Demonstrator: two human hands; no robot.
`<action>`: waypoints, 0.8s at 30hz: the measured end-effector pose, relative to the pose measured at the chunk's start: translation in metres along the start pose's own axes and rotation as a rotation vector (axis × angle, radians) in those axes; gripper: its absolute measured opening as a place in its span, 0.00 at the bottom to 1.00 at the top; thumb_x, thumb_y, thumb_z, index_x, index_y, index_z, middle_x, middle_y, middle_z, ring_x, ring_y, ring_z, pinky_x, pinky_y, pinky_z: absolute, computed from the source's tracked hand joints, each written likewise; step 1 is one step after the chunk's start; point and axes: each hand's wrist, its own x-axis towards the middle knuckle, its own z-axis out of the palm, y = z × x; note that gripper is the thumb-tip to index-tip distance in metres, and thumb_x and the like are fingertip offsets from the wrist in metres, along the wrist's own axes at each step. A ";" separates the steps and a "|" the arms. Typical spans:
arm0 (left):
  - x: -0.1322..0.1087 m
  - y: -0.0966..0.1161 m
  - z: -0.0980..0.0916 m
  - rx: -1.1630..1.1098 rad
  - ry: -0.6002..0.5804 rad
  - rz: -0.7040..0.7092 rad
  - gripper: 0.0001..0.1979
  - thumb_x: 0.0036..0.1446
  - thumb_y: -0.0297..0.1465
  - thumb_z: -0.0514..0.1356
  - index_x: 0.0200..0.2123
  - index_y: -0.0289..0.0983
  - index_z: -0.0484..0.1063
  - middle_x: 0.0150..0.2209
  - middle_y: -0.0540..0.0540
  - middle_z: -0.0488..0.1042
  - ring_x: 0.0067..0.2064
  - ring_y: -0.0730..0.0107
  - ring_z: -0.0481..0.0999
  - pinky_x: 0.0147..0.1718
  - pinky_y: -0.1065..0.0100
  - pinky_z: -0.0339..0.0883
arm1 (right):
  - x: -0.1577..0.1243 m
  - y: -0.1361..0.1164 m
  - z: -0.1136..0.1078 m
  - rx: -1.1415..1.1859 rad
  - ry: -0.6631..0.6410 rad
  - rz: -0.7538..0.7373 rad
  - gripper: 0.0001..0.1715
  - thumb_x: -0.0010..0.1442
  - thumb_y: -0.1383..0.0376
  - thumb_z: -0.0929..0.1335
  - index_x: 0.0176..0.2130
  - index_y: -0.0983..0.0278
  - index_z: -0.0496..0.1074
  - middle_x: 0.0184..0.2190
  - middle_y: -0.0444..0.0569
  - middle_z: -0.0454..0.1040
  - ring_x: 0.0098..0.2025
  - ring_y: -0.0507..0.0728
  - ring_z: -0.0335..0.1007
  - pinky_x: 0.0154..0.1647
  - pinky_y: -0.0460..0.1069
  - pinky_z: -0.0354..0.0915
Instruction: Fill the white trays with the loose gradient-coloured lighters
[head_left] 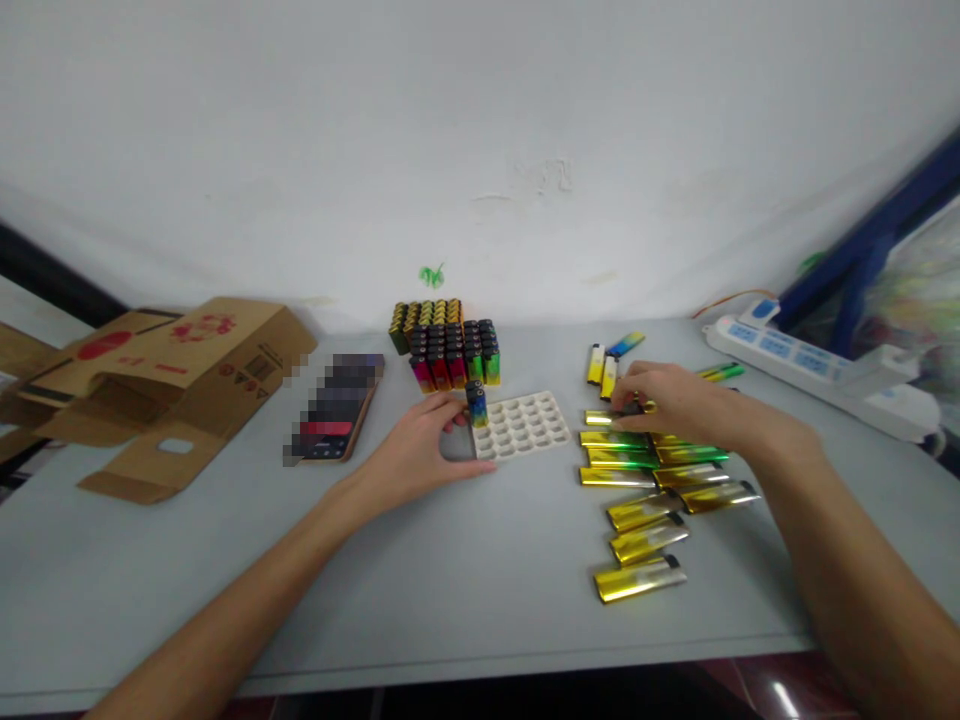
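Observation:
My left hand point(424, 445) is at the left end of a white tray point(521, 425) with rows of round pockets. Its thumb lies along the front edge and its curled fingers are at the left side, holding that corner between them. Two or so blue lighters point(478, 408) stand upright at the tray's left rear, beside my fingertips. My right hand point(667, 400) is lowered over the loose lighters on the right, fingers bent and closed around a gold lighter point(598, 418), partly hidden under them. Several gold and green lighters point(619, 478) lie flat below this hand.
Behind the tray stand blocks of upright lighters, red and green ones point(450, 365) and yellow ones point(427, 312). A phone point(337, 410) and an opened cardboard box point(202, 370) are on the left. A white power strip point(817, 365) lies at right. The wall point(480, 150) bounds the table.

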 end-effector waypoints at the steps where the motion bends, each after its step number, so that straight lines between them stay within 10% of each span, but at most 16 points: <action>1: 0.000 0.000 -0.001 -0.002 -0.002 0.001 0.28 0.54 0.54 0.75 0.45 0.38 0.76 0.48 0.41 0.80 0.49 0.50 0.80 0.52 0.53 0.75 | 0.001 -0.001 0.000 -0.004 0.014 -0.019 0.13 0.66 0.54 0.74 0.43 0.60 0.82 0.46 0.55 0.81 0.45 0.65 0.79 0.48 0.57 0.72; 13: 0.000 0.002 0.000 -0.020 0.006 0.026 0.27 0.55 0.56 0.73 0.41 0.39 0.75 0.45 0.41 0.79 0.47 0.50 0.79 0.50 0.53 0.75 | 0.013 -0.039 -0.001 0.374 0.348 -0.098 0.20 0.68 0.48 0.73 0.47 0.60 0.83 0.39 0.52 0.85 0.36 0.60 0.76 0.37 0.53 0.67; 20: 0.001 0.001 0.001 -0.022 0.009 0.029 0.28 0.55 0.56 0.73 0.42 0.39 0.76 0.45 0.41 0.79 0.46 0.50 0.79 0.50 0.52 0.76 | 0.016 -0.068 0.016 0.937 0.289 -0.086 0.21 0.61 0.48 0.79 0.40 0.62 0.83 0.39 0.49 0.82 0.41 0.59 0.78 0.44 0.53 0.72; 24: 0.000 0.001 0.001 -0.037 0.010 0.025 0.29 0.55 0.56 0.73 0.44 0.39 0.76 0.46 0.40 0.79 0.47 0.50 0.79 0.51 0.52 0.76 | 0.011 -0.077 0.021 1.114 0.147 -0.071 0.21 0.61 0.49 0.81 0.38 0.62 0.79 0.56 0.54 0.82 0.50 0.63 0.83 0.47 0.55 0.77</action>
